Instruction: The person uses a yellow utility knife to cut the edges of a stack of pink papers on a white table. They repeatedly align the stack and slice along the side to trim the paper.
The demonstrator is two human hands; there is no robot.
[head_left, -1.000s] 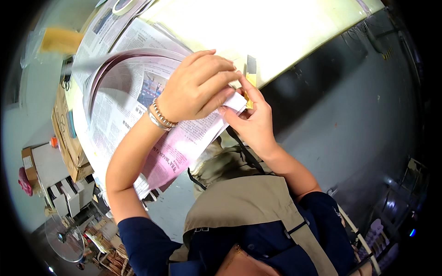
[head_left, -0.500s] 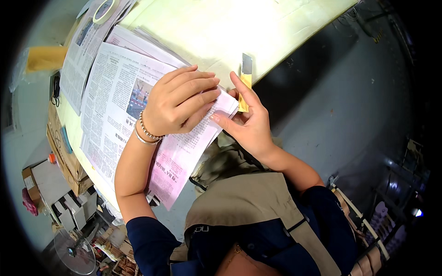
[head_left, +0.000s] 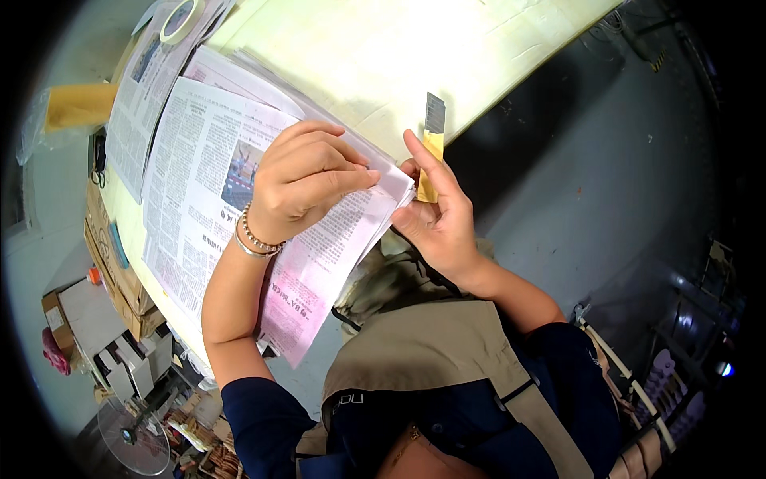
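Note:
A stack of printed newspaper sheets [head_left: 187,160], partly pink, lies on the table with one corner reaching past its near edge. My left hand [head_left: 307,180], with bracelets at the wrist, bends over that corner. Its fingers are drawn together at the top sheet in a pinch; the thumb is mostly hidden. In my right hand [head_left: 443,231] is a snap-off cutter blade [head_left: 435,113] wrapped at its lower part in yellow tape, its grey end pointing away from me. The right thumb is beside the paper corner, and the index finger stretches up alongside the blade.
The pale table [head_left: 343,64] runs to the far right. A tape roll [head_left: 182,21] rests on more newspaper [head_left: 140,112] at the far left. Cardboard [head_left: 112,263] stands beside the table's left side, with a fan [head_left: 132,435] at lower left.
My left hand's fingers have drawn closer together at the sheet and shifted slightly left. My right hand and the blade have moved a little right, and the thumb has dropped lower off the paper.

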